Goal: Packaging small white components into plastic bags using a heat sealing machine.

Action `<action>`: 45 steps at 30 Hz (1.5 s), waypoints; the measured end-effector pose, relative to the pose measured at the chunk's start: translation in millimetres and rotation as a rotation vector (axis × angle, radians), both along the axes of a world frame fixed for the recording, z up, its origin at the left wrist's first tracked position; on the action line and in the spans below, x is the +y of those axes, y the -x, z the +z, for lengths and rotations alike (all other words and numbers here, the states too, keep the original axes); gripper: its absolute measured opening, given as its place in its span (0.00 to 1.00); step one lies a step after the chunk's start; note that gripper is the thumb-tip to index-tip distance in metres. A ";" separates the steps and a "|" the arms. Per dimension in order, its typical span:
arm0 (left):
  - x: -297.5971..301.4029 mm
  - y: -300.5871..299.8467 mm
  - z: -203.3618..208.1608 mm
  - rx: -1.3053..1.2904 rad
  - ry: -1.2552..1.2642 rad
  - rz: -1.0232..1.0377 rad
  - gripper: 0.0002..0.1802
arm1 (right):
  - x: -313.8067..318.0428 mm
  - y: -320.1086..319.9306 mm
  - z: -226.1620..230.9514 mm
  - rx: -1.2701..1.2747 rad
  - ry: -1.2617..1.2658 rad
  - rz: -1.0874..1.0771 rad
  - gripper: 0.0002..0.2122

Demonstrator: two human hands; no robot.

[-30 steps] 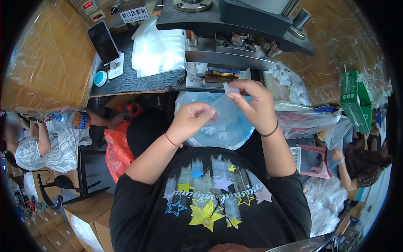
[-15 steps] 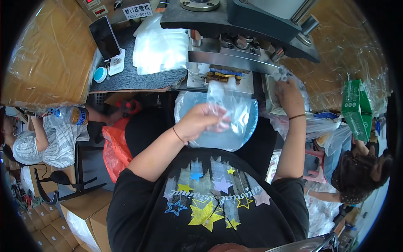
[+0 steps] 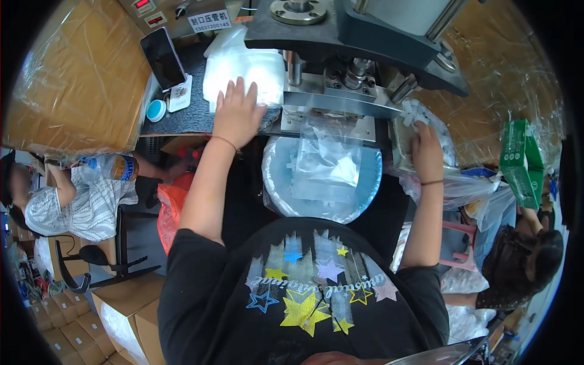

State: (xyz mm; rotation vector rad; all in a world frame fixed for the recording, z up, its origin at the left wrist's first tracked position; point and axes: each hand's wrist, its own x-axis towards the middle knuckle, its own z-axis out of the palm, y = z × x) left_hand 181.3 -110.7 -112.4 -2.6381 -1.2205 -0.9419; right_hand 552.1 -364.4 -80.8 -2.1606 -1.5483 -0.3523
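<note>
My left hand (image 3: pixel 239 115) lies with spread fingers on the near edge of a stack of clear plastic bags (image 3: pixel 243 70). My right hand (image 3: pixel 427 152) reaches into a tray of small whitish plastic pieces (image 3: pixel 420 112) at the right of the machine. Its fingers are curled down among them, and what they hold, if anything, is hidden. Between the hands, a clear plastic bag (image 3: pixel 331 164) hangs with its top edge at the metal bar (image 3: pixel 340 104) of a press (image 3: pixel 359 36); neither hand touches it. Below sits a round bin (image 3: pixel 271 182) with a clear liner, holding whitish plastic.
A phone (image 3: pixel 163 58) leans upright on the bench's left, beside a round blue-lidded tub (image 3: pixel 156 111). Large cardboard boxes (image 3: pixel 79 79) flank the bench. A green carton (image 3: pixel 522 161) stands at the right. Other people sit at both sides. A red plastic bag (image 3: pixel 173 207) hangs near my left leg.
My left hand has let go of the clear bag and moved up and left onto the stack. The bag now hangs at the press, whose bar covers the coloured blocks. My right hand remains at the tray.
</note>
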 end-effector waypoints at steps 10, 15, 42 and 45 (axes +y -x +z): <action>-89.3 27.0 -6.6 -0.758 0.958 -0.329 0.08 | -16.5 84.6 38.1 0.549 -0.020 0.260 0.04; -119.7 -4.5 9.2 -0.497 1.073 -0.524 0.05 | 9.4 121.5 56.2 0.592 -0.039 0.621 0.08; -130.7 -48.4 6.7 -0.738 1.972 -0.560 0.09 | -8.2 4.5 25.6 -0.008 0.362 -0.042 0.15; -114.3 -57.7 1.5 -0.735 1.986 -0.590 0.13 | -7.9 -1.1 6.8 0.015 0.349 -0.055 0.15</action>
